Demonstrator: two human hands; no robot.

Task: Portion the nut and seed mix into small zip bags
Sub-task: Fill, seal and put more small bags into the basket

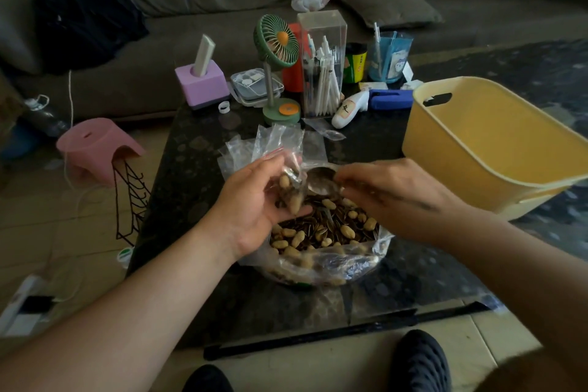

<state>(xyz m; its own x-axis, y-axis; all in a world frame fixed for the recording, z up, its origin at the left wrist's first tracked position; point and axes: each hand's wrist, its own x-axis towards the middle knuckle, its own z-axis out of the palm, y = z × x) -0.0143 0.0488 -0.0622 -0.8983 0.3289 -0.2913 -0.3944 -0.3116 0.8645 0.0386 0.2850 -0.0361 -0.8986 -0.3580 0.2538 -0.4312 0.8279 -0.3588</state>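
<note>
Head view: left hand (254, 200) clutching zip bag (288, 181), right hand (391, 191) pinching spoon (321, 180); risking spilled nuts (324, 229) if bag mouth sags.

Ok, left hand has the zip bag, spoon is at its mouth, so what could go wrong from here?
1. The small zip bag in the left hand looks crumpled, its mouth only partly open; peanuts tipped from the spoon in the right hand may miss it.
2. Misses should mostly drop into the big bag of peanuts and seeds below, but some could bounce onto the dark table.
3. The spare zip bags lie just behind and could get knocked.
</note>
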